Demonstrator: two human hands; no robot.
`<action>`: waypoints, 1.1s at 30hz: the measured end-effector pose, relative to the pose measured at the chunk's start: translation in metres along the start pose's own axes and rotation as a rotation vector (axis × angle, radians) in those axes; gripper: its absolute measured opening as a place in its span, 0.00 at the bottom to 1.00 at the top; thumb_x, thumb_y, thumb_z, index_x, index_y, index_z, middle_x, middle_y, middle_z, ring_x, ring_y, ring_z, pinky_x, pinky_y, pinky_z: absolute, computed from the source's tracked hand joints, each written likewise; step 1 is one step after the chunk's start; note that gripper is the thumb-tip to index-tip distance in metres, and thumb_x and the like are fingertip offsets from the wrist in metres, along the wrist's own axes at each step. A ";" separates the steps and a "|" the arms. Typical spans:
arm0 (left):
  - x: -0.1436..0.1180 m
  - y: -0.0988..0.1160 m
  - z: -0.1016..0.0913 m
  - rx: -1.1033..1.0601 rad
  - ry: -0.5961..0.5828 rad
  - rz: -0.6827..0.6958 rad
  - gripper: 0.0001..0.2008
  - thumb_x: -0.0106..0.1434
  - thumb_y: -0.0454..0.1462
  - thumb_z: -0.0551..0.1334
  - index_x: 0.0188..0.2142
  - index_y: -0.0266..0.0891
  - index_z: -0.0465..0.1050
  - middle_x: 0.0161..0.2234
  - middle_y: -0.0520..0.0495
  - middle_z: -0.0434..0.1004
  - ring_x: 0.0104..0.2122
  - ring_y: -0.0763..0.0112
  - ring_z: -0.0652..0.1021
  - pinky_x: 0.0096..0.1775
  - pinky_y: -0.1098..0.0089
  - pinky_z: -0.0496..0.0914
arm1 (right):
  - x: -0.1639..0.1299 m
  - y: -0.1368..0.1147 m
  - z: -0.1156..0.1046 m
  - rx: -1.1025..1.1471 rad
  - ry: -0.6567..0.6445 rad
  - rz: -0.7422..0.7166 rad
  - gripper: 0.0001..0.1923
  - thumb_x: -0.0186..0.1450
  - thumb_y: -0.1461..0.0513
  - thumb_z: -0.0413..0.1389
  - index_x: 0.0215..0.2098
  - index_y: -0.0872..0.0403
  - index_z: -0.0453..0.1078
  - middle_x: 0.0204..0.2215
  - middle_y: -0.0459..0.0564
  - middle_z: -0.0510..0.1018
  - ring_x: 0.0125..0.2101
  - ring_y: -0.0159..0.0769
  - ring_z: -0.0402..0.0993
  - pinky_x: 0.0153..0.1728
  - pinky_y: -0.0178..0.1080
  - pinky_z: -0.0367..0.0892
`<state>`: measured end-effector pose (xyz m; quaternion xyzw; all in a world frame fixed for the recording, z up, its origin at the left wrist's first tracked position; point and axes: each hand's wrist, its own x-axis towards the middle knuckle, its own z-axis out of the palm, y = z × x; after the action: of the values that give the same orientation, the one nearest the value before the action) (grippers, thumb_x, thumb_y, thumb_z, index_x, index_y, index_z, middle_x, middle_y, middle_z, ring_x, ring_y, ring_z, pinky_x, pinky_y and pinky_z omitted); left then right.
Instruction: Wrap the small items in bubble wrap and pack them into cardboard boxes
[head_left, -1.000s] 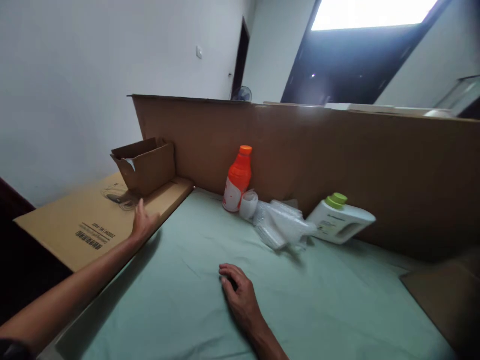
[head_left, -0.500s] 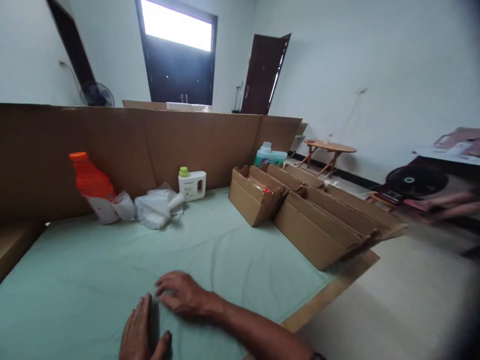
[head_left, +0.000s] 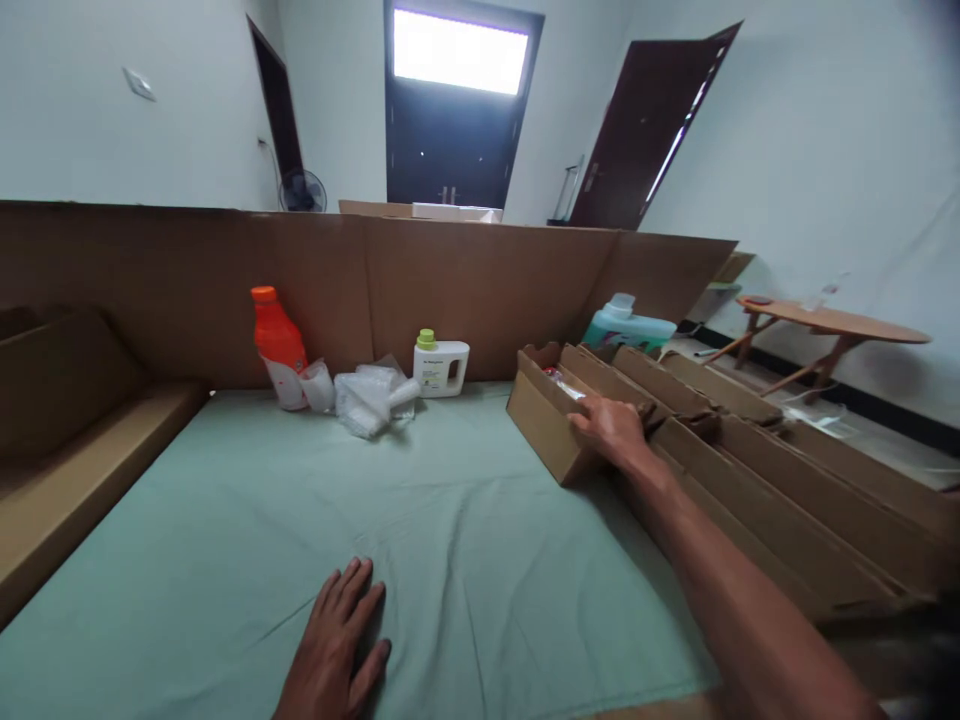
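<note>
Green cloth [head_left: 262,520] under spread left hand [head_left: 336,640]; right hand [head_left: 615,430] at box [head_left: 549,430], grip unclear.

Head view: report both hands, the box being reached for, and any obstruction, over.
Left hand palm down on green cloth. Right hand at open cardboard box, grip unclear. Other boxes close on its right.
</note>
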<state>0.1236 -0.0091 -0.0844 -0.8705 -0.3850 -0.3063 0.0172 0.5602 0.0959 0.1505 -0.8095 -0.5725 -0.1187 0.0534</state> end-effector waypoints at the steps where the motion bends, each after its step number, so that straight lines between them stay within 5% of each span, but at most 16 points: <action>1: -0.001 0.000 0.000 -0.019 -0.002 -0.026 0.30 0.63 0.39 0.63 0.65 0.46 0.63 0.64 0.39 0.67 0.61 0.49 0.71 0.56 0.49 0.74 | -0.008 -0.002 -0.002 0.005 -0.004 -0.039 0.10 0.65 0.63 0.56 0.39 0.58 0.79 0.34 0.60 0.83 0.38 0.48 0.79 0.40 0.43 0.64; 7: 0.004 0.000 -0.007 -0.297 0.079 -0.355 0.38 0.66 0.42 0.60 0.72 0.47 0.44 0.66 0.34 0.62 0.62 0.45 0.70 0.56 0.45 0.72 | -0.084 -0.044 -0.018 0.323 0.016 -0.548 0.07 0.64 0.61 0.57 0.33 0.50 0.79 0.33 0.50 0.83 0.38 0.42 0.77 0.46 0.43 0.65; 12: 0.014 0.000 -0.022 -0.538 0.147 -0.611 0.45 0.64 0.47 0.62 0.72 0.47 0.38 0.70 0.33 0.52 0.66 0.42 0.64 0.62 0.40 0.63 | -0.137 -0.094 -0.023 0.499 0.010 -0.836 0.15 0.62 0.68 0.54 0.41 0.47 0.79 0.37 0.49 0.84 0.47 0.45 0.76 0.53 0.50 0.64; 16: 0.013 -0.004 -0.027 -0.621 0.137 -0.673 0.43 0.63 0.49 0.63 0.71 0.46 0.44 0.69 0.34 0.56 0.66 0.44 0.64 0.63 0.42 0.63 | -0.157 -0.087 -0.013 0.644 0.222 -0.672 0.28 0.63 0.58 0.61 0.62 0.44 0.67 0.63 0.53 0.69 0.62 0.54 0.65 0.60 0.58 0.61; 18: 0.013 -0.009 -0.028 -0.628 0.133 -0.678 0.43 0.63 0.49 0.63 0.71 0.47 0.44 0.69 0.35 0.57 0.66 0.45 0.64 0.63 0.43 0.63 | -0.164 -0.071 0.005 0.752 0.287 -0.487 0.34 0.63 0.55 0.62 0.66 0.43 0.60 0.66 0.54 0.65 0.63 0.54 0.64 0.61 0.57 0.62; 21: 0.019 -0.017 -0.025 -0.645 0.146 -0.676 0.42 0.63 0.49 0.63 0.71 0.46 0.45 0.68 0.36 0.59 0.64 0.47 0.67 0.61 0.47 0.67 | -0.172 -0.058 0.046 0.897 0.149 -0.277 0.34 0.63 0.55 0.62 0.66 0.46 0.61 0.62 0.55 0.71 0.58 0.51 0.72 0.57 0.52 0.70; 25: 0.029 -0.024 -0.006 -0.649 0.151 -0.679 0.39 0.63 0.48 0.62 0.69 0.41 0.53 0.64 0.33 0.66 0.60 0.46 0.72 0.59 0.47 0.70 | -0.171 -0.076 0.097 1.064 -0.135 -0.198 0.33 0.55 0.53 0.66 0.58 0.54 0.72 0.54 0.60 0.79 0.52 0.56 0.77 0.50 0.52 0.75; 29: 0.039 -0.027 0.017 -0.572 0.171 -0.643 0.36 0.61 0.44 0.63 0.67 0.40 0.58 0.62 0.35 0.70 0.62 0.46 0.71 0.60 0.47 0.68 | -0.144 -0.099 0.113 1.184 -0.206 -0.108 0.28 0.55 0.52 0.65 0.52 0.55 0.76 0.50 0.60 0.81 0.48 0.56 0.79 0.46 0.52 0.77; 33: 0.056 -0.043 0.018 -0.562 0.149 -0.591 0.35 0.58 0.37 0.59 0.66 0.41 0.61 0.62 0.39 0.70 0.61 0.50 0.71 0.61 0.50 0.68 | -0.118 -0.104 0.121 1.225 -0.272 -0.076 0.25 0.55 0.52 0.65 0.48 0.56 0.76 0.46 0.58 0.83 0.45 0.54 0.81 0.45 0.50 0.77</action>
<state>0.1323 0.0624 -0.0773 -0.6689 -0.5173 -0.4533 -0.2820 0.4414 0.0499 -0.0016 -0.6190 -0.5665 0.3331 0.4301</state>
